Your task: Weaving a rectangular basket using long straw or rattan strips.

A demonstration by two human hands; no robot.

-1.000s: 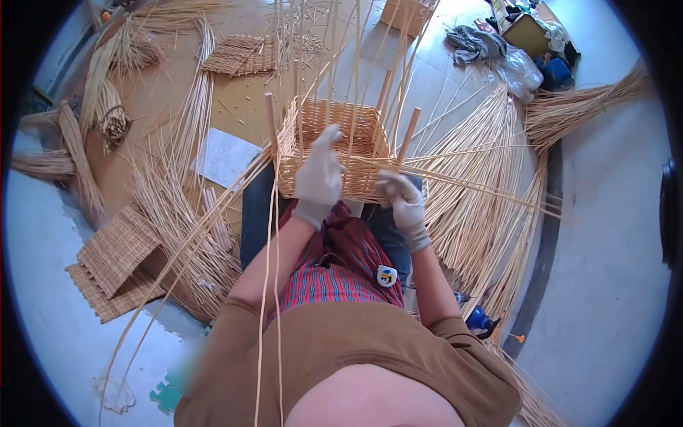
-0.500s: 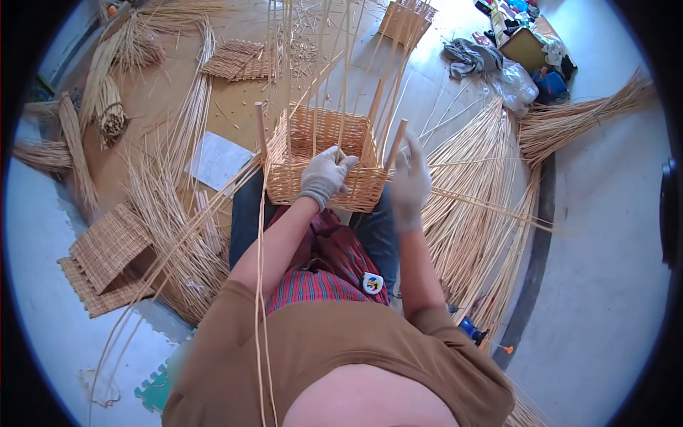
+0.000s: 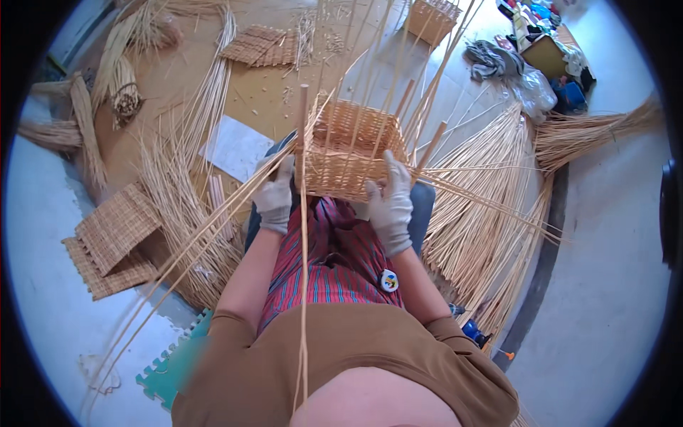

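Observation:
A woven wicker basket point(image 3: 346, 176) with tall upright canes point(image 3: 366, 78) rests tilted over my lap. Thick wooden rods point(image 3: 304, 124) stand at its corners. My left hand point(image 3: 274, 198), in a pale glove, is closed at the basket's left side, where long loose canes point(image 3: 226, 204) trail out to the lower left; its fingertips are partly hidden. The other glove, on my right hand point(image 3: 391, 208), grips the basket's front right corner, thumb on the near wall and fingers toward the side. More loose canes point(image 3: 491, 203) stick out to the right of that corner.
A broad spread of loose canes point(image 3: 477, 220) lies to the right, a tied bundle point(image 3: 594, 135) beyond it. Woven panels point(image 3: 117, 228) and more canes point(image 3: 178, 220) lie at left. White paper point(image 3: 238, 148) is beside the basket; another basket point(image 3: 432, 21) stands farther off.
My left hand has left the basket's front rim for its left side. My right hand has come in to the front right corner. The basket has turned slightly, and its front left rod stands more upright.

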